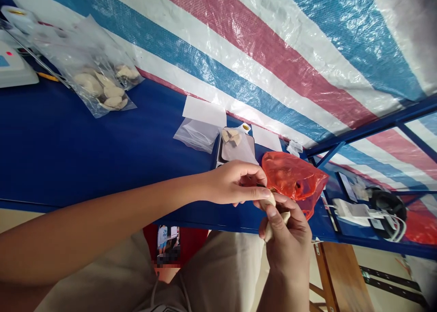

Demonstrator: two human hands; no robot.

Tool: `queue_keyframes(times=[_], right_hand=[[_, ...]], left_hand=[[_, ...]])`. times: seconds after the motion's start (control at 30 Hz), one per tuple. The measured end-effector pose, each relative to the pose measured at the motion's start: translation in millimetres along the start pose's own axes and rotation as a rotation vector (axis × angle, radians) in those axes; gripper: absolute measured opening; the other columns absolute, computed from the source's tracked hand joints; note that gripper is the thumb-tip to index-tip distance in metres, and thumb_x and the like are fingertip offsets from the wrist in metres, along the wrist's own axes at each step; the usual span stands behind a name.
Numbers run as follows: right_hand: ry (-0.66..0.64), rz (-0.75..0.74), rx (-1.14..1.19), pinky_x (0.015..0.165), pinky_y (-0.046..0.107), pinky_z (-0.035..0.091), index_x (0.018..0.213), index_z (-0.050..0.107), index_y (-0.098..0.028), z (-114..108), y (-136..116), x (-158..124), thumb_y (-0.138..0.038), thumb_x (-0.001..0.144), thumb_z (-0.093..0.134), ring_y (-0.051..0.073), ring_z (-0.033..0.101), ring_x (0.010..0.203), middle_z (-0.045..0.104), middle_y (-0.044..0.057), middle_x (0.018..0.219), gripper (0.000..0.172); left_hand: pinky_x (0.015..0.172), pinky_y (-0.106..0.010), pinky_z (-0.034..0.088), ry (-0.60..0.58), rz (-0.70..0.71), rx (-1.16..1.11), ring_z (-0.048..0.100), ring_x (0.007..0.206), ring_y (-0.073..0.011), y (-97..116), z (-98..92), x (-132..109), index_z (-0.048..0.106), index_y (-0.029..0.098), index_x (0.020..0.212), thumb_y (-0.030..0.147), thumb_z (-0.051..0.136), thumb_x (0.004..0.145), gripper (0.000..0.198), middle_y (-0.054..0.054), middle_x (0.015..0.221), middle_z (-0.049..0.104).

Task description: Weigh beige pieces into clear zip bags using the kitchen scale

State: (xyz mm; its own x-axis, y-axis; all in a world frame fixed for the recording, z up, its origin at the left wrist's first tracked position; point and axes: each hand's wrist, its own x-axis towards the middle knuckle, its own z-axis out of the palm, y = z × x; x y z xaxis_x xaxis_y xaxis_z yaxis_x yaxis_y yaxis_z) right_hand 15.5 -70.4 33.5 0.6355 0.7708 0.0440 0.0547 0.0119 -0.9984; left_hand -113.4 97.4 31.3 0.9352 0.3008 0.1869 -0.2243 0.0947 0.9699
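Both hands meet above the table's front edge around a pale, cream-coloured, mushroom-like piece (269, 202). My left hand (239, 182) pinches its upper end between thumb and fingers. From the right, my right hand (287, 223) has its fingers closed around the lower part, where a pale edge shows under the thumb. The fingers cover much of the piece. Just behind the hands lies a crumpled red plastic bag (290, 173), its contents unclear. A clear bag with pale pieces (232, 137) rests on a small flat device, perhaps a scale (219, 156).
Zip bags of pale pieces (102, 89) and a white device (17, 68) are at the left on the blue table (102, 157). White paper (205, 109) lies by the striped sheet (225, 43). Chargers with cables (355, 212) and a wooden stool (341, 275) are right.
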Motion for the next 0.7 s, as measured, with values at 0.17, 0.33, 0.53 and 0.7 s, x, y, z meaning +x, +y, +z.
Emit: queue_keyframes(times=[0.17, 0.33, 0.53, 0.7], right_hand=[[0.015, 0.007, 0.117, 0.037, 0.016, 0.044, 0.103, 0.081, -0.028, 3, 5, 5, -0.034, 0.081, 0.091, 0.015, 0.073, 0.063, 0.079, 0.002, 0.086, 0.025], [0.065, -0.112, 0.071, 0.034, 0.018, 0.039, 0.1, 0.078, -0.025, 2, -6, 24, -0.034, 0.083, 0.089, 0.007, 0.053, 0.038, 0.073, -0.002, 0.071, 0.022], [0.144, -0.308, -0.306, 0.041, 0.022, 0.041, 0.099, 0.082, -0.024, -9, -58, 75, -0.039, 0.079, 0.091, 0.009, 0.049, 0.047, 0.061, -0.003, 0.062, 0.027], [-0.133, -0.284, -0.492, 0.04, 0.02, 0.04, 0.102, 0.084, -0.025, -17, -71, 114, -0.047, 0.077, 0.09, 0.01, 0.047, 0.051, 0.06, 0.0, 0.068, 0.034]], left_hand=[[0.051, -0.022, 0.048, 0.055, 0.015, 0.031, 0.059, 0.057, -0.0087, 0, 0.4, 1, 0.062, 0.019, 0.096, 0.045, 0.07, 0.093, 0.028, 0.002, 0.073, 0.065], [0.052, -0.024, 0.044, 0.304, 0.215, 0.316, 0.055, 0.058, -0.0083, 0, -11.7, 3, 0.067, 0.019, 0.093, 0.046, 0.063, 0.097, 0.027, 0.001, 0.074, 0.065], [0.052, -0.03, 0.04, 0.951, 0.465, 0.878, 0.049, 0.054, -0.0126, 2, -66.4, 3, 0.056, 0.024, 0.07, 0.039, 0.05, 0.101, 0.035, 0.001, 0.059, 0.055], [0.047, -0.031, 0.032, 1.062, 0.476, 1.114, 0.038, 0.046, -0.0118, -1, -97.2, 2, 0.05, 0.024, 0.063, 0.037, 0.052, 0.098, 0.037, 0.003, 0.049, 0.043]])
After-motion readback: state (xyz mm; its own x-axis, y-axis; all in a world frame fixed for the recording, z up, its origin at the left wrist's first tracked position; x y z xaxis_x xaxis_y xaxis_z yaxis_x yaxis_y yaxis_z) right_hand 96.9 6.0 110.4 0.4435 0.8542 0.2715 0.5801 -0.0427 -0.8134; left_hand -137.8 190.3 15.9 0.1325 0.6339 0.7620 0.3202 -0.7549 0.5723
